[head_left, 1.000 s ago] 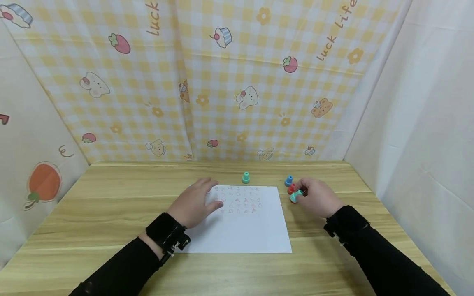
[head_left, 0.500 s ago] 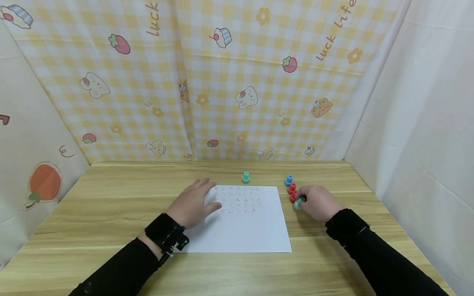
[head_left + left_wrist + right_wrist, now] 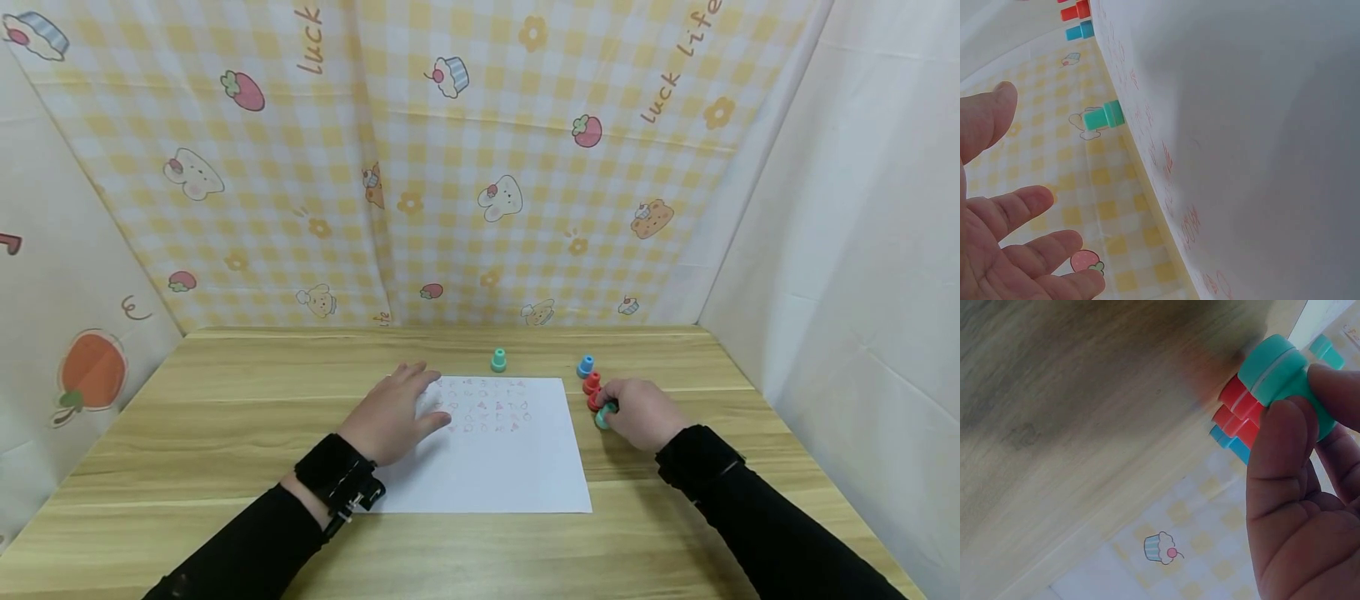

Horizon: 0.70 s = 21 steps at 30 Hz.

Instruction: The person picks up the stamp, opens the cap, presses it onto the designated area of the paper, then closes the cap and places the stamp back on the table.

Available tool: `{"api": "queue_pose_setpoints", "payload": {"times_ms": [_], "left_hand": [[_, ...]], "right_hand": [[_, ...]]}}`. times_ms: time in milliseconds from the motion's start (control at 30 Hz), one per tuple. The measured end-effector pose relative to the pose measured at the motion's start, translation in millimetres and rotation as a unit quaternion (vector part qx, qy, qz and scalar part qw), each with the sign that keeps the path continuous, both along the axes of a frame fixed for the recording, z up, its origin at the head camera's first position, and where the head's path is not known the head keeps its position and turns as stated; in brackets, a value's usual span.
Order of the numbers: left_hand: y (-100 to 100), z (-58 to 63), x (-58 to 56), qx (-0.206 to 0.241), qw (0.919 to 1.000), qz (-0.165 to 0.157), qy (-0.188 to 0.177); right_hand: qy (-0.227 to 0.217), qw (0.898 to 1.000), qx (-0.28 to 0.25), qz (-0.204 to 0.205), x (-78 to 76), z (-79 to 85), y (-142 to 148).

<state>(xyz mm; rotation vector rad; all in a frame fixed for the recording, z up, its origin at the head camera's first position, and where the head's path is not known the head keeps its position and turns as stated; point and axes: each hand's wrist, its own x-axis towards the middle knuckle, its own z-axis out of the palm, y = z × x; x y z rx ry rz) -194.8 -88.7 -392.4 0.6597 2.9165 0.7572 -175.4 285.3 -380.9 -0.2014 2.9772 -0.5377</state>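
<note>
My right hand (image 3: 641, 414) pinches a teal-green stamp (image 3: 1282, 369) between thumb and fingers, at the near end of a row beside the paper's right edge. I cannot tell whether the stamp's base touches the table. Just behind it are two red stamps (image 3: 592, 382) and a blue stamp (image 3: 586, 367); the nearer red one is partly hidden by my fingers. Over the upper left part of a white sheet of paper (image 3: 487, 479), my left hand (image 3: 390, 414) is spread with its fingers extended, holding nothing. Rows of small red marks (image 3: 483, 406) cover the sheet's upper half.
Another green stamp (image 3: 498, 362) stands upright just beyond the paper's far edge. The wooden table (image 3: 225, 467) is backed by a yellow checked curtain (image 3: 450, 167), with white cloth (image 3: 847, 250) at both sides.
My right hand has brought the green stamp a short way toward me, to the near end of the row, uncovering the nearer red stamp. My left hand has barely moved.
</note>
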Motion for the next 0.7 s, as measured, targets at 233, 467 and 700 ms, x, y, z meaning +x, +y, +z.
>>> {"api": "queue_pose_setpoints", "payload": {"times_ms": [233, 467, 700], "left_hand": [[0.7, 0.5, 0.4, 0.002, 1.0, -0.001, -0.005], [1.2, 1.9, 1.4, 0.0, 1.0, -0.003, -0.004], [1.4, 1.3, 1.3, 0.001, 1.0, -0.003, -0.004]], "right_hand": [[-0.012, 1.0, -0.009, -0.003, -0.1, 0.1, -1.0], [-0.006, 1.0, -0.006, 0.003, -1.3, -0.5, -2.2], [-0.005, 1.0, -0.006, 0.005, -2.3, -1.2, -2.3]]}}
